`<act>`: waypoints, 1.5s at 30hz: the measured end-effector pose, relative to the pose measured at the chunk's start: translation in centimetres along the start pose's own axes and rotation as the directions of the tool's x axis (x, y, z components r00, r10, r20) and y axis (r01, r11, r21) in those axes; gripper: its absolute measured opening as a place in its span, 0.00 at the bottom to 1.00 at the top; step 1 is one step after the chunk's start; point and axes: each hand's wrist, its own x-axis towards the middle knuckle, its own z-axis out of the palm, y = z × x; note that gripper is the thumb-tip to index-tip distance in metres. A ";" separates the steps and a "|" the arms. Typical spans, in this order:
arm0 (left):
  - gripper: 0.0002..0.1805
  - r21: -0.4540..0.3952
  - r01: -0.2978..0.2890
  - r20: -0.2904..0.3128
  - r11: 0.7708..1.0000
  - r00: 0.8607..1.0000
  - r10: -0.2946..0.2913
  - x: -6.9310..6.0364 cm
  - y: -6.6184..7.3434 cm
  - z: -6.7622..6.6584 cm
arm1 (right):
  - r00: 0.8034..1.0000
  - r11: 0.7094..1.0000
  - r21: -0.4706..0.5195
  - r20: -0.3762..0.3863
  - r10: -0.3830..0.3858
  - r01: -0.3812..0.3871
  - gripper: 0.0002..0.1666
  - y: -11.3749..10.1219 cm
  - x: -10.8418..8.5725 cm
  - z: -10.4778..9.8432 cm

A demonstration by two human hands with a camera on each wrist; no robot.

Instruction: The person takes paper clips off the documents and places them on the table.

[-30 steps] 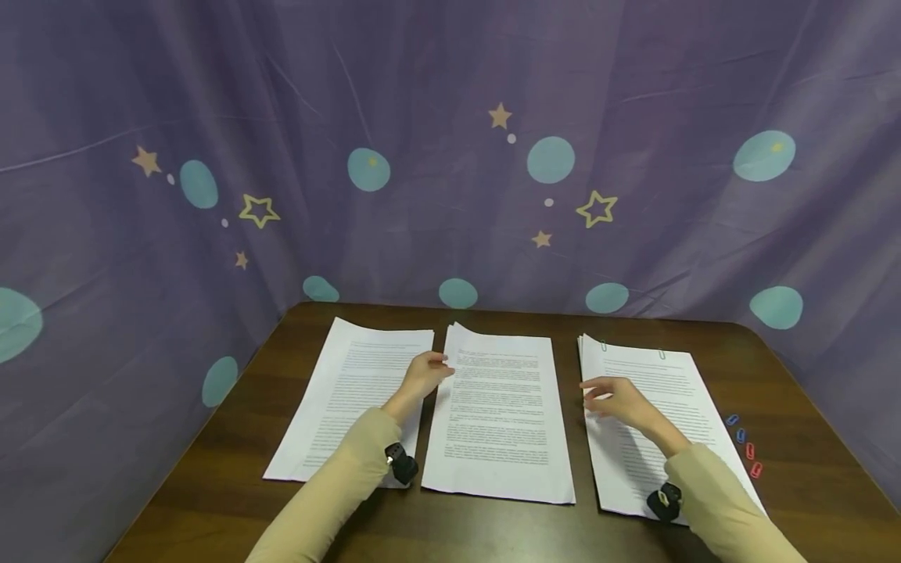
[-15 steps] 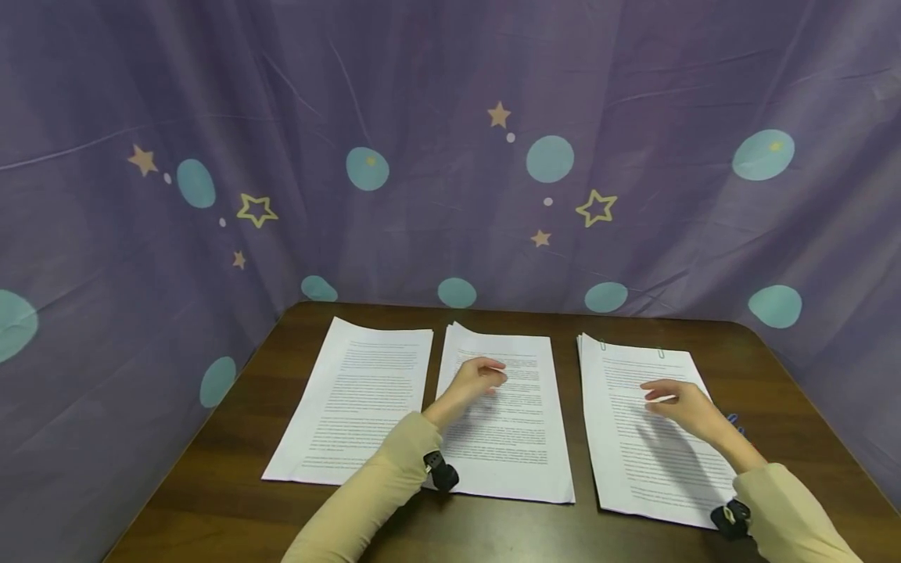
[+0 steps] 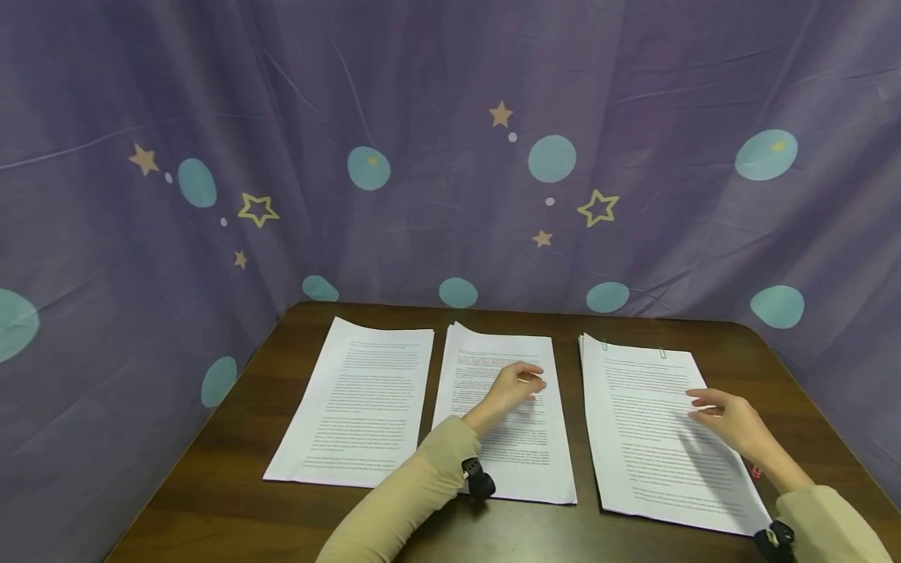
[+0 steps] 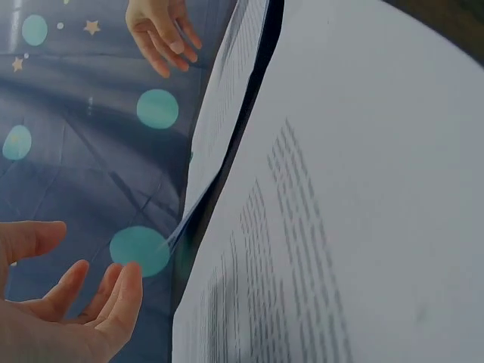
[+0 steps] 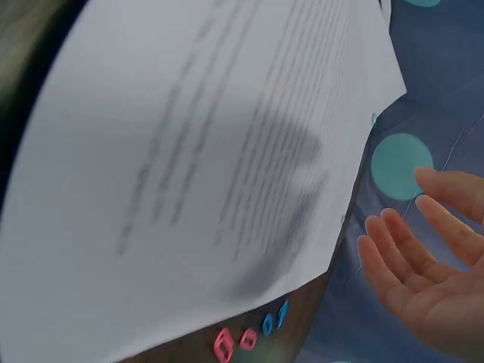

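Three stacks of printed paper lie side by side on a brown wooden table. My left hand (image 3: 508, 391) hovers above the middle stack (image 3: 493, 469), fingers loosely bent, holding nothing. Over the right edge of the right stack (image 3: 655, 453) is my right hand (image 3: 735, 422), also holding nothing, its relaxed fingers pointing left. Two green paper clips (image 3: 662, 353) sit on the top edge of that stack. In the right wrist view, red paper clips (image 5: 223, 345) and blue paper clips (image 5: 268, 324) lie beside the stack; in the head view the right hand and forearm hide most of them.
The left stack (image 3: 359, 407) lies flat near the table's left side. Brown wooden tabletop (image 3: 232, 461) shows around the papers. A purple curtain (image 3: 422, 219) with stars and teal spots hangs behind the table's far edge.
Both hands have moved to the right: the left from between the left and middle stacks to above the middle one, the right from the right stack's left edge to its right edge. The papers stay put.
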 end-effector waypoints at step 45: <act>0.16 -0.038 0.095 -0.029 0.995 0.995 -0.096 12.2 -15.5 12.0 | 0.987 0.984 -0.095 0.046 0.156 -0.151 0.22 4.7 -0.2 -0.2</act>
